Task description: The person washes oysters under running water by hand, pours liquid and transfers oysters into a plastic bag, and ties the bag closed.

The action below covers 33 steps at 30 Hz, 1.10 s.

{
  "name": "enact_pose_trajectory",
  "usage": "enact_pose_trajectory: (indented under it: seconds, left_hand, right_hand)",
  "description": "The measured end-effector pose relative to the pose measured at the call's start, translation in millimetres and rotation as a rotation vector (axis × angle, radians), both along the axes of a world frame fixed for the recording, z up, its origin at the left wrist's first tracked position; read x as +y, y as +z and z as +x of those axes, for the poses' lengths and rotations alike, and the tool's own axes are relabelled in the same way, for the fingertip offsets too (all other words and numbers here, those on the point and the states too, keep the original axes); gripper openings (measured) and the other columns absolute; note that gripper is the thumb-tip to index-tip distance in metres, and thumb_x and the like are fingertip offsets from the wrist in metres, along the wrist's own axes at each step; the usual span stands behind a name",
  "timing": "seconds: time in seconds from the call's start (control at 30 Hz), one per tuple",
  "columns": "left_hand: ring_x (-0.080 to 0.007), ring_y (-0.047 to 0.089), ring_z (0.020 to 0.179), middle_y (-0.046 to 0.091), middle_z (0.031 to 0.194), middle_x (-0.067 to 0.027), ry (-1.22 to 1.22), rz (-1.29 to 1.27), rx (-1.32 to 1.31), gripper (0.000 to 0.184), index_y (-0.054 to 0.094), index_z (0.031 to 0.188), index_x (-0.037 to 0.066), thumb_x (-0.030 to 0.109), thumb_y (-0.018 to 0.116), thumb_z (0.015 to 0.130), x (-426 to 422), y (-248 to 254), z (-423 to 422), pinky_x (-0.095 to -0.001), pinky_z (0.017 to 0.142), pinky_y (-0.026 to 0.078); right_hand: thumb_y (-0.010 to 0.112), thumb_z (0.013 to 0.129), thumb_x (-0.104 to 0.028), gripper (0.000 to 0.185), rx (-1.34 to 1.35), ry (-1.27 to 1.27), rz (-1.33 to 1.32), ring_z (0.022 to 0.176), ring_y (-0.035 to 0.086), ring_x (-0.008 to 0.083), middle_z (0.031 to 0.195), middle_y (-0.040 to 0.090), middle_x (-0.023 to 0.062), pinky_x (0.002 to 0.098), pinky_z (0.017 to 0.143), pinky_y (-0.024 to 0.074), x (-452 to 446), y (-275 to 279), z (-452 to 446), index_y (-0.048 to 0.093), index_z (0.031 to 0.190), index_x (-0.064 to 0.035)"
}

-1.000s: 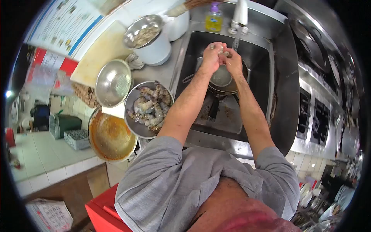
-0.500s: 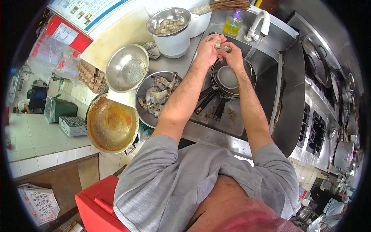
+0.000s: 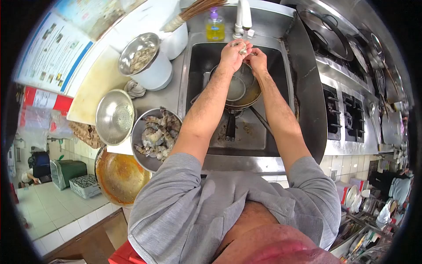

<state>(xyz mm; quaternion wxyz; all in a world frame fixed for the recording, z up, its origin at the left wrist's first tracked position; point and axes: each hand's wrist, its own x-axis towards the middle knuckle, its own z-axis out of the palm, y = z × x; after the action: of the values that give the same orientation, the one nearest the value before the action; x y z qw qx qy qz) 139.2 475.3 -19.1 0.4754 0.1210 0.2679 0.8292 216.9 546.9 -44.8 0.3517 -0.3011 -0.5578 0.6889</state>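
Over the sink (image 3: 259, 152), my left hand (image 3: 234, 55) is closed round a small pale shrimp (image 3: 242, 49). The fingers of my right hand (image 3: 256, 60) are pinched together close beside it; whatever they grip is too small to make out. Below both hands lie stacked pans (image 3: 239, 104) with a round strainer (image 3: 236, 88) on top. A metal bowl of grey unpeeled shrimp (image 3: 154, 134) stands left of the sink. Farther back, a steel bowl with pale peeled shrimp (image 3: 143, 58) rests on a white tub (image 3: 157, 75).
An empty colander (image 3: 115, 116) and an orange-stained pan (image 3: 121, 178) are at the left. Behind the sink stand a soap bottle (image 3: 215, 28) and the faucet (image 3: 243, 20). A brush (image 3: 189, 15) lies at the back. Stove burners (image 3: 351, 116) are on the right.
The view has turned and shifted, so the sink and bowls appear farther left. Both hands remain together above the pans, with small finger movements.
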Motion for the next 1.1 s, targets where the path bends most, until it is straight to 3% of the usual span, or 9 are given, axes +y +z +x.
enact_pose_trajectory:
  seconds: [0.33,0.57,0.63,0.7,0.73,0.87,0.97,1.03,1.1]
  left_hand:
    - [-0.0129,0.049,0.059,0.053,0.076,-0.0076,-0.078,0.035,0.062,0.011,0.05,0.095,-0.002,0.003,0.049,0.085,31,2,-14,-0.0227,0.049,0.04]
    - [-0.0081,0.048,0.056,0.053,0.071,-0.0027,0.184,-0.383,0.895,0.012,0.053,0.093,0.002,0.012,0.05,0.087,-25,38,-4,-0.0227,0.047,0.04]
    - [-0.0085,0.049,0.056,0.054,0.072,-0.003,0.026,-0.462,0.779,0.014,0.054,0.094,0.002,0.013,0.052,0.086,-37,18,-11,-0.0216,0.048,0.04]
    - [-0.0089,0.05,0.056,0.054,0.073,-0.0034,0.025,-0.447,0.729,0.014,0.054,0.094,0.002,0.012,0.052,0.085,-52,2,-16,-0.0212,0.048,0.04]
    - [-0.0092,0.05,0.056,0.054,0.074,-0.0037,0.017,-0.435,0.675,0.014,0.054,0.095,0.002,0.012,0.053,0.084,-59,-3,-19,-0.0209,0.048,0.04]
    - [-0.0119,0.056,0.056,0.057,0.072,-0.0057,0.112,-0.428,0.607,0.012,0.055,0.09,0.0,0.002,0.053,0.078,-66,-27,-36,-0.0243,0.045,0.043]
    - [-0.0126,0.056,0.064,0.056,0.082,-0.0068,0.085,-0.459,0.576,0.015,0.052,0.096,0.0,0.007,0.051,0.083,-65,-13,-30,-0.0217,0.052,0.044]
    - [-0.0137,0.058,0.068,0.056,0.083,-0.0072,0.033,-0.451,0.6,0.015,0.051,0.097,0.0,0.009,0.051,0.085,-56,-4,-22,-0.0228,0.054,0.044]
    - [-0.0138,0.057,0.067,0.056,0.083,-0.0079,0.016,-0.385,0.54,0.015,0.051,0.097,0.0,0.011,0.051,0.086,-42,1,-17,-0.0233,0.054,0.044]
  right_hand:
    - [0.046,0.085,-0.006,0.013,-0.254,0.182,0.063,0.054,0.048,0.009,0.071,0.056,0.0022,0.0247,0.044,0.0379,20,-1,-12,0.056,0.092,-0.0039]
    - [0.043,0.086,-0.006,0.017,0.219,0.392,-0.302,0.065,0.053,0.009,0.067,0.053,0.0003,0.0225,0.056,0.0445,-1,27,-15,0.054,0.074,-0.0088]
    - [0.045,0.085,-0.006,0.014,0.171,0.486,-0.308,0.059,0.054,0.0104,0.065,0.054,0.0018,0.0232,0.054,0.0464,9,-14,-21,0.055,0.075,-0.0058]
    - [0.049,0.089,-0.017,0.015,-0.577,0.581,0.121,0.064,0.056,0.0109,0.07,0.055,0.0017,0.0222,0.055,0.0453,16,-42,-23,0.055,0.091,-0.0034]
    - [0.049,0.082,-0.005,0.008,-0.432,0.474,0.098,0.048,0.053,0.0125,0.061,0.055,0.0043,0.0245,0.045,0.0452,9,-34,-23,0.055,0.079,-0.0014]
    - [0.049,0.08,-0.002,0.01,0.064,0.284,-0.121,0.052,0.056,0.0133,0.068,0.057,0.0066,0.0246,0.044,0.0457,0,3,-31,0.057,0.086,-0.0004]
    - [0.047,0.081,0.0,0.014,-0.441,0.401,0.313,0.051,0.055,0.0136,0.07,0.058,0.0073,0.025,0.044,0.0463,25,-17,-35,0.057,0.09,0.0006]
    - [0.045,0.081,0.0,0.017,-0.378,0.479,0.24,0.051,0.055,0.0138,0.069,0.057,0.0072,0.025,0.045,0.0467,23,-8,-31,0.056,0.093,0.0012]
    - [0.042,0.081,0.001,0.016,-0.145,0.137,-0.068,0.051,0.055,0.013,0.066,0.056,0.0061,0.025,0.042,0.0445,26,-12,-21,0.056,0.089,0.0005]
